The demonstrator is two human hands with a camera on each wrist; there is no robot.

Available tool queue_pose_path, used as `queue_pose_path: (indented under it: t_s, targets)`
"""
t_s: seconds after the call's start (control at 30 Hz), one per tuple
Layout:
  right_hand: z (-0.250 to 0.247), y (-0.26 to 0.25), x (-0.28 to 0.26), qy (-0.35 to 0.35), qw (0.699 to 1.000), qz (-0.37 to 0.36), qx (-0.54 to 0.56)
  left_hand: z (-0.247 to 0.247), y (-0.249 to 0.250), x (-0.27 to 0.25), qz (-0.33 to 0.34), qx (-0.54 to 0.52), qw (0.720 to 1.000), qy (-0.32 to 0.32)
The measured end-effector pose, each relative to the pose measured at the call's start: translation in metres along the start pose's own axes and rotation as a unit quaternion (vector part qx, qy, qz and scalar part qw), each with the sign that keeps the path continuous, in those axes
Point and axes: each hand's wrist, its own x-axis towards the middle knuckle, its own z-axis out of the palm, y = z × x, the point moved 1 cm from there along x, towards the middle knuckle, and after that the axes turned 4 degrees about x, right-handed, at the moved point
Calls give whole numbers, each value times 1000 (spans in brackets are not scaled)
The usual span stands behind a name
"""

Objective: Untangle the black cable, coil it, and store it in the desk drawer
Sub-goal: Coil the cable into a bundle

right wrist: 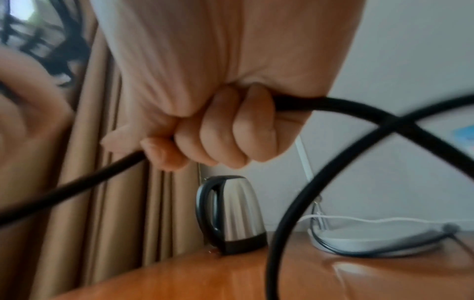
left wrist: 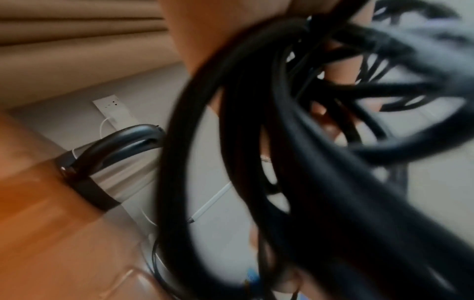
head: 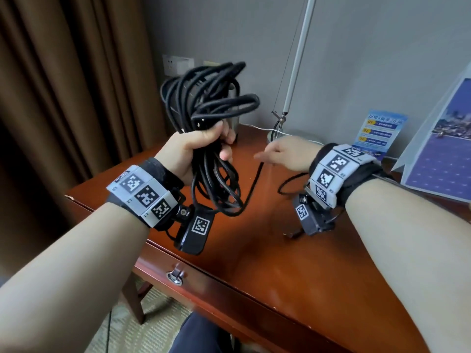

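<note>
My left hand (head: 201,146) grips a thick bundle of black cable (head: 206,103) loops, held upright above the left part of the wooden desk (head: 254,250). Loops stick out above the fist and hang below it. In the left wrist view the black cable (left wrist: 295,162) fills the frame, blurred. A free strand (head: 252,184) runs from the bundle to my right hand (head: 283,154), a little to the right. In the right wrist view my right hand (right wrist: 205,146) has its fingers curled round the black cable (right wrist: 77,182), which loops back behind the fist. The desk drawer (head: 175,276) with a metal ring pull is closed.
A steel kettle (right wrist: 231,213) with a black handle stands at the desk's back left corner, near brown curtains (head: 63,85). A lamp's white base (right wrist: 372,241) and pole (head: 298,59), a blue leaflet (head: 377,133) and a standing calendar (head: 441,149) line the back and right.
</note>
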Motion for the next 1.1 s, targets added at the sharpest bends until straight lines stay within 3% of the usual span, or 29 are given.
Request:
queue_pose_path:
  t_s: [0.07, 0.17, 0.27, 0.43, 0.53, 0.63, 0.8, 0.93, 1.1]
  targets:
    - [-7, -8, 3, 27, 1000, 8, 5, -1, -6, 1, -52, 61, 996, 39]
    - [-12, -17, 6, -1, 994, 51, 97, -7, -19, 4, -88, 154, 980, 87]
    - [-12, -22, 6, -27, 975, 95, 200, -4, -24, 4, -114, 104, 987, 47]
    - [-14, -19, 7, -9, 963, 70, 261, -1, -27, 1, -121, 98, 987, -45]
    - [-14, -19, 6, 9, 987, 61, 146, 2, -29, 2, -130, 115, 982, -68]
    - [-16, -10, 3, -1, 989, 18, 146, -4, -27, 3, -140, 158, 976, -53]
    - [-28, 12, -15, -8, 997, 50, 61, -17, -22, 0, -139, 306, 942, -25]
    - [-27, 3, -14, 28, 999, 19, -4, -16, -25, 3, -155, 296, 942, -33]
    - [-23, -4, -9, 45, 999, -1, 28, -14, -28, -1, -146, 272, 951, -27]
